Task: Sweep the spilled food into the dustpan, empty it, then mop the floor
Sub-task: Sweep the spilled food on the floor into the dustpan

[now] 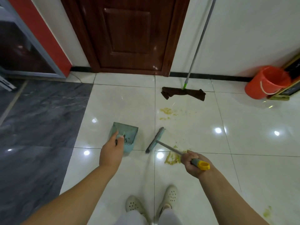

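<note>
My left hand (pixel 111 151) grips the handle of a teal dustpan (pixel 128 133) held just above the white tiles. My right hand (pixel 193 163) grips the grey and yellow handle of a small teal broom (pixel 155 140), whose head sits on the floor to the right of the dustpan. Yellowish spilled food lies in several patches: one (pixel 172 158) beside my right hand, one (pixel 166 112) farther ahead, and a small smear (pixel 267 211) at the lower right. A mop (pixel 183 93) with a dark brown cloth leans against the wall ahead.
An orange bucket (pixel 266 83) stands in the right corner beside some framed boards (pixel 290 88). A brown door (pixel 128 34) is straight ahead. Dark grey tiles (pixel 39 120) cover the floor to the left. My feet in white shoes (pixel 170 195) are at the bottom.
</note>
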`<action>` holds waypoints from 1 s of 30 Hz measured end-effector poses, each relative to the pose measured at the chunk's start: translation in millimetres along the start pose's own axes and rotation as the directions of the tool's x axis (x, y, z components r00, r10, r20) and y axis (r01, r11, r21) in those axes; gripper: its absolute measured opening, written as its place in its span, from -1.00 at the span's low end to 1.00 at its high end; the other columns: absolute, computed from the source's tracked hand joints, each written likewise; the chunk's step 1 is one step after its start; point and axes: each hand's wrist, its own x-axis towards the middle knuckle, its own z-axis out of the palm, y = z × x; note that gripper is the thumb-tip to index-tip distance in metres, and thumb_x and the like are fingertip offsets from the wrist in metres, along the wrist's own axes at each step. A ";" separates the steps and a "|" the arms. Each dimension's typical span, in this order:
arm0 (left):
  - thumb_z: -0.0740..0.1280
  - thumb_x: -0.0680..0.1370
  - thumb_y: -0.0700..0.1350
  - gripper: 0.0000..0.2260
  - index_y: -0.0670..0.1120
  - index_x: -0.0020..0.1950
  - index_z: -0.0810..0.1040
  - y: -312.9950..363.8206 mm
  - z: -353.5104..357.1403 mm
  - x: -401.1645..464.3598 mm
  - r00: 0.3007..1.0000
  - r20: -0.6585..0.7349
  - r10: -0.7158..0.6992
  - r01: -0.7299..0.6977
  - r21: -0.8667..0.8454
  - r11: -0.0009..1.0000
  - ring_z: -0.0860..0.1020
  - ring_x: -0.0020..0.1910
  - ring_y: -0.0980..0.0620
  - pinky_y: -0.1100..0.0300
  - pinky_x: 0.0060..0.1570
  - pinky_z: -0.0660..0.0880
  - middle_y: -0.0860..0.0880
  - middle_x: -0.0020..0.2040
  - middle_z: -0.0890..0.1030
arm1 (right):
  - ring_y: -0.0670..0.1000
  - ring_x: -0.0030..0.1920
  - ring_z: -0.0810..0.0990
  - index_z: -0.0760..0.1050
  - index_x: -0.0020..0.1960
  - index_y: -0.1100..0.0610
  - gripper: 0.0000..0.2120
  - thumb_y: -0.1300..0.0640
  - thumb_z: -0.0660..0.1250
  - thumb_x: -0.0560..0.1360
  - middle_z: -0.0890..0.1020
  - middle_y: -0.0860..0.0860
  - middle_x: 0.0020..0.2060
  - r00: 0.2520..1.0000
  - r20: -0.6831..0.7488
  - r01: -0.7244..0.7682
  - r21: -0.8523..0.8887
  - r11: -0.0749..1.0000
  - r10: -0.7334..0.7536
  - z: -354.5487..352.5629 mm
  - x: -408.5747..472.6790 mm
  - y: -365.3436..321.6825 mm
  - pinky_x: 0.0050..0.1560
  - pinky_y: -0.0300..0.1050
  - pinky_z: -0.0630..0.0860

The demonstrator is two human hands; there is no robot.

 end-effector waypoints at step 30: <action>0.16 0.61 0.03 -0.61 0.06 0.44 0.36 115.8 176.8 -12.0 0.990 0.138 0.024 -0.028 0.024 0.999 0.45 0.01 0.09 0.28 -0.09 0.35 -0.02 0.24 0.53 | -0.15 -0.43 0.30 0.42 -0.36 0.48 -0.48 0.17 0.06 0.65 0.31 0.02 -0.58 0.995 0.012 0.093 0.261 0.961 -0.099 -10.3 -89.1 -187.4 -0.71 -0.34 0.31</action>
